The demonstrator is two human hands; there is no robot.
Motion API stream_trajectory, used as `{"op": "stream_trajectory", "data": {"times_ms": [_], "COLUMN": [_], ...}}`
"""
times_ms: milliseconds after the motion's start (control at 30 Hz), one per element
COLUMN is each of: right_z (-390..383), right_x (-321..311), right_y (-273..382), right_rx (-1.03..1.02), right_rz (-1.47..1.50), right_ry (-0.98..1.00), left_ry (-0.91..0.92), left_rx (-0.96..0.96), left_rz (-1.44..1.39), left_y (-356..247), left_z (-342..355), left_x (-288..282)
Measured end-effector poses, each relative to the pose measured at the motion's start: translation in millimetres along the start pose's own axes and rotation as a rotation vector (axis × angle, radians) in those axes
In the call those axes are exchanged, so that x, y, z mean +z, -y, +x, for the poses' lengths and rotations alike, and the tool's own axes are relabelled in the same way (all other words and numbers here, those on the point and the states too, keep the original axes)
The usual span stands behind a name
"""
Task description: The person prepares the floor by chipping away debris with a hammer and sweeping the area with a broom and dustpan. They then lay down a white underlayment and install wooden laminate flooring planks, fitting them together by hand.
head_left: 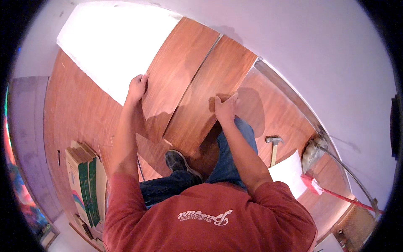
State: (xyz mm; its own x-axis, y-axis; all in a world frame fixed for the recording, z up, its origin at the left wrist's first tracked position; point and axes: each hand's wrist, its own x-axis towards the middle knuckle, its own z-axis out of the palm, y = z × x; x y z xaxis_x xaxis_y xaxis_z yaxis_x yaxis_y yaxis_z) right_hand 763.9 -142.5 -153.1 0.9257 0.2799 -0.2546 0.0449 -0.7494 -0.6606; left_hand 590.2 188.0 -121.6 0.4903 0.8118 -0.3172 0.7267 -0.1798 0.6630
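Observation:
Two wood-look laminate planks lie side by side in front of me, a left plank and a right plank. A narrow dark gap with a pale strip at its far end runs between them. My left hand is closed on the left plank's outer edge, beside the white sheet. My right hand grips the outer edge of the right plank, its thumb on top and the other fingers partly hidden. The right plank's near end appears raised, with dark shadow beneath, close to my shoe.
White sheet covers the floor at far left. A claw hammer lies to my right, near a white piece, a dustpan and a red-handled broom. Green-edged boxes stand at left. A pale wall borders the far right.

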Motion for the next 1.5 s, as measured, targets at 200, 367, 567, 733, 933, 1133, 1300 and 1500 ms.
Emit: {"op": "stream_trajectory", "data": {"times_ms": [200, 367, 567, 733, 933, 1133, 1300, 1500], "right_z": [23.4, 76.7, 79.6, 79.5, 82.6, 89.5, 91.5, 108.3], "right_x": [17.5, 46.7, 64.4, 58.6, 58.2, 74.1, 68.3, 70.6], "right_y": [39.9, 50.7, 46.7, 50.3, 48.6, 45.7, 41.6, 36.3], "right_rx": [-0.483, -0.691, -0.700, -0.690, -0.704, -0.872, -0.805, -0.875], "right_rz": [-0.243, -0.265, -0.439, -0.463, -0.436, -0.724, -0.612, -0.616], "right_ry": [-0.131, -0.138, -0.116, -0.096, -0.126, -0.081, -0.218, -0.274], "left_ry": [-0.070, 0.000, -0.017, -0.018, -0.058, -0.052, 0.031, 0.011], "left_rx": [0.086, 0.067, 0.079, 0.069, 0.102, 0.160, 0.262, 0.263], "left_rz": [0.143, 0.181, 0.206, 0.222, 0.377, 0.503, 0.410, 0.334], "left_y": [14.8, -4.2, 5.7, 2.8, -13.8, 28.2, 1.3, -25.5], "left_z": [27.9, 37.3, 42.0, 40.6, 28.3, 39.1, 27.0, 25.8], "left_x": [6.6, 14.9, 12.5, 15.8, 16.9, 17.2, 12.7, 20.9]}}
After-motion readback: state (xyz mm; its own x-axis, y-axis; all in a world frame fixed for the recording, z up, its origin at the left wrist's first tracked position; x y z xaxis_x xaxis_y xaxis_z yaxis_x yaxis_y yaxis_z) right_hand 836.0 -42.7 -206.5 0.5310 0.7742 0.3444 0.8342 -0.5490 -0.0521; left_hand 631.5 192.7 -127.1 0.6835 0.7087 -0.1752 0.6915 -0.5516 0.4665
